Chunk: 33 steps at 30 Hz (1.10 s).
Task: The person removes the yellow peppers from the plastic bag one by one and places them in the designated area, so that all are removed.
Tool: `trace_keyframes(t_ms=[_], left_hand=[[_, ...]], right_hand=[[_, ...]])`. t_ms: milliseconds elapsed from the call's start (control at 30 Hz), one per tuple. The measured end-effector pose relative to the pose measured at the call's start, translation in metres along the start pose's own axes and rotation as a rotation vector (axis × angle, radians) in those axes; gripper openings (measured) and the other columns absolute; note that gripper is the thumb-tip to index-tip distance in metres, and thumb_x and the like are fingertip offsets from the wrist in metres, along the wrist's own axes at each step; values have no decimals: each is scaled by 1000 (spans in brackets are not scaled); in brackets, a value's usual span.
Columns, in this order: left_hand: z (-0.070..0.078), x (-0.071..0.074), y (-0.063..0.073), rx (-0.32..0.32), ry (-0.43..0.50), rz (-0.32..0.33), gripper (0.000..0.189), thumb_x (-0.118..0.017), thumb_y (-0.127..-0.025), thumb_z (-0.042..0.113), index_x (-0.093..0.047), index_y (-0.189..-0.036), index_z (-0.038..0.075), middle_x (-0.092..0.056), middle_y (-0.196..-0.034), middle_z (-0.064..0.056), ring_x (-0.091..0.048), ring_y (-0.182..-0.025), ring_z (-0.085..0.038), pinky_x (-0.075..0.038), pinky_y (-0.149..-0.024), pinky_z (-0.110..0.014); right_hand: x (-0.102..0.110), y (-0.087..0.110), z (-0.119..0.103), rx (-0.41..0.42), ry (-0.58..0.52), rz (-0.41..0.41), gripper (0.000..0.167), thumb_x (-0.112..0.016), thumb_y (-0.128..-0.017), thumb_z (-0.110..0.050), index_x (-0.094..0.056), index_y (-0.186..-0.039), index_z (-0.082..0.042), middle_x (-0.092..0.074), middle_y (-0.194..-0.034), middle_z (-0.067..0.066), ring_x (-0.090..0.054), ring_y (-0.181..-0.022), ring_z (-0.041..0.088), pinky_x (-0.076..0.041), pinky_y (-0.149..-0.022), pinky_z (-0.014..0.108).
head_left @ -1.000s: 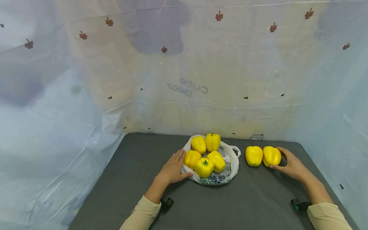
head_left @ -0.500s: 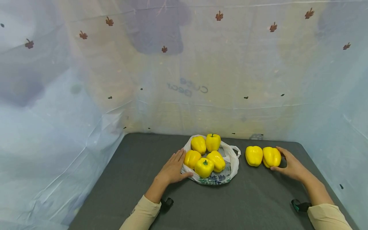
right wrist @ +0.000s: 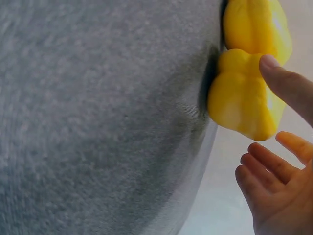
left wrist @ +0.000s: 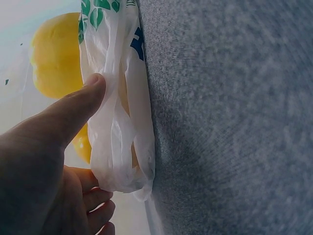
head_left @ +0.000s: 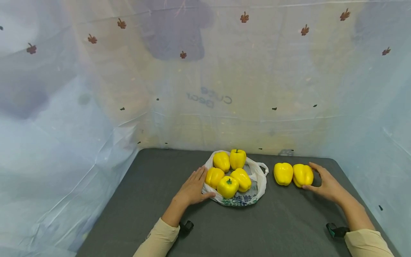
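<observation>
A white plastic bag (head_left: pixel 261 185) with printing sits rolled open on the dark table, holding several yellow bell peppers (head_left: pixel 228 187). My left hand (head_left: pixel 192 187) rests against the bag's left side, fingers straight and thumb at the near edge. In the left wrist view, the thumb (left wrist: pixel 95 85) touches the plastic. To the right of the bag, two more yellow bell peppers lie side by side: a left one (head_left: pixel 283 174) and a right one (head_left: pixel 302 175). My right hand (head_left: pixel 325 184) spans the right pepper's outer side, thumb (right wrist: pixel 288 88) against it, other fingers loosely spread.
The dark grey table (head_left: pixel 257 228) reaches back to a hanging pale plastic sheet (head_left: pixel 205 82), which also closes off the left and right sides. A loop handle (head_left: pixel 264 169) of the bag sticks out towards the two loose peppers.
Both hands stay in place, apart from a very slight shift of the right thumb and wrist. The bag and all the peppers keep their places.
</observation>
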<state>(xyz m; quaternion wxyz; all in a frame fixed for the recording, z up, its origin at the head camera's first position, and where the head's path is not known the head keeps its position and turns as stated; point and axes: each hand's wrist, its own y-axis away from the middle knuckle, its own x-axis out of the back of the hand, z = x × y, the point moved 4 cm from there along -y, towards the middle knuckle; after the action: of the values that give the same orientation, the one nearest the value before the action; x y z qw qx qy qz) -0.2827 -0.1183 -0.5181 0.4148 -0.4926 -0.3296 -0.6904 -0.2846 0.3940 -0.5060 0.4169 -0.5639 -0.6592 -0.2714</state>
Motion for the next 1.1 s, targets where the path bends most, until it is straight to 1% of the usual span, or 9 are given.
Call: trace_keyframes(t_ms=[133,300,533,600,800,1000,1100], left_hand=[[1,1,1,-8,-3,9,107,-70,-100,59,-19,-170,-2,-17,-178,-19,-17,-165,-35,-16,-135,-51],[-1,-1,0,-12,-5,16,106,-72,-100,57,-19,-170,-3,-17,-178,-20,-18,-165,-36,-17,-134,-52],[-4,-4,-2,-8,-9,5,106,-69,-101,59,-16,-171,-2,-15,-179,-19,-15,-165,-35,-15,-135,-51],[-4,-5,-2,-11,-12,3,107,-69,-101,60,-16,-171,-2,-15,-178,-19,-16,-165,-35,-15,-135,-51],[-2,-3,-1,-12,-9,12,108,-69,-100,61,-17,-171,-1,-17,-178,-19,-17,-165,-34,-16,-135,-49],[-1,-2,0,1,-18,7,108,-68,-100,63,-17,-171,0,-16,-179,-17,-16,-166,-33,-15,-135,-48],[-1,-2,0,3,-12,6,108,-69,-100,62,-17,-171,0,-16,-179,-17,-16,-166,-33,-15,-135,-49]], right_hand=[[4,0,-3,2,13,7,108,-90,-90,-34,-25,-162,13,-31,-155,46,-37,-134,67,-39,-102,82],[10,-1,-15,26,16,30,105,-89,-91,-33,-27,-163,11,-30,-156,46,-31,-139,69,-33,-104,86],[13,-2,-37,61,33,57,101,-89,-92,-29,-28,-165,5,-33,-156,45,-33,-138,68,-34,-101,86],[13,-3,-44,82,32,65,101,-90,-91,-26,-29,-165,5,-34,-155,44,-35,-137,67,-35,-101,86],[10,-7,-64,169,-17,96,97,-92,-87,-17,-34,-163,3,-39,-154,40,-38,-137,64,-37,-99,84],[0,-12,-79,254,-21,115,95,-94,-83,-12,-40,-160,2,-45,-151,36,-42,-135,61,-38,-100,84],[-6,-14,-89,292,-17,116,94,-94,-82,-11,-41,-159,2,-48,-150,34,-45,-134,59,-39,-101,82]])
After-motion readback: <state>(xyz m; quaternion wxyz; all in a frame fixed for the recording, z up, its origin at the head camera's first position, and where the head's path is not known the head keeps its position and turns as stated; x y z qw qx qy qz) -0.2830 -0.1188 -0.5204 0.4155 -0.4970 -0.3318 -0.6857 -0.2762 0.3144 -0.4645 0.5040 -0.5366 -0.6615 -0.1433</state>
